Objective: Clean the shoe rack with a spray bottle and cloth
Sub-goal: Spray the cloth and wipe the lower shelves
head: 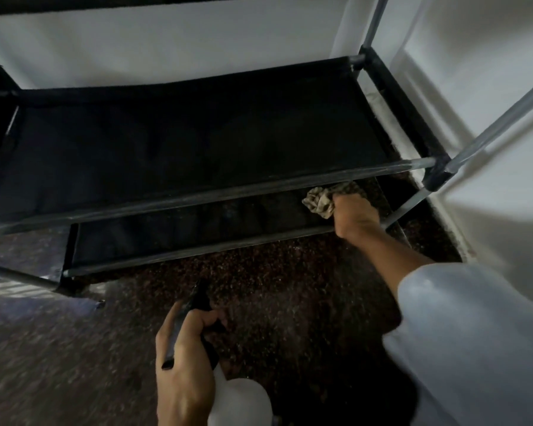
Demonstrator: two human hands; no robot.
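Note:
The shoe rack (197, 192) fills the upper view, with black fabric shelves on grey metal tubes. My right hand (353, 215) grips a crumpled beige patterned cloth (319, 202) and holds it on the right end of the lowest shelf (182, 232), under the front tube of the shelf above. My left hand (182, 361) is low in the middle of the view, curled round the black trigger head of a white spray bottle (239, 401). The nozzle points toward the rack. The bottle's base is cut off by the frame edge.
Dark speckled stone floor (274, 296) lies in front of the rack. White walls (490, 103) stand behind it and close on the right. An upright rack tube (499, 124) slants across the right side. My light sleeve (474, 333) covers the lower right.

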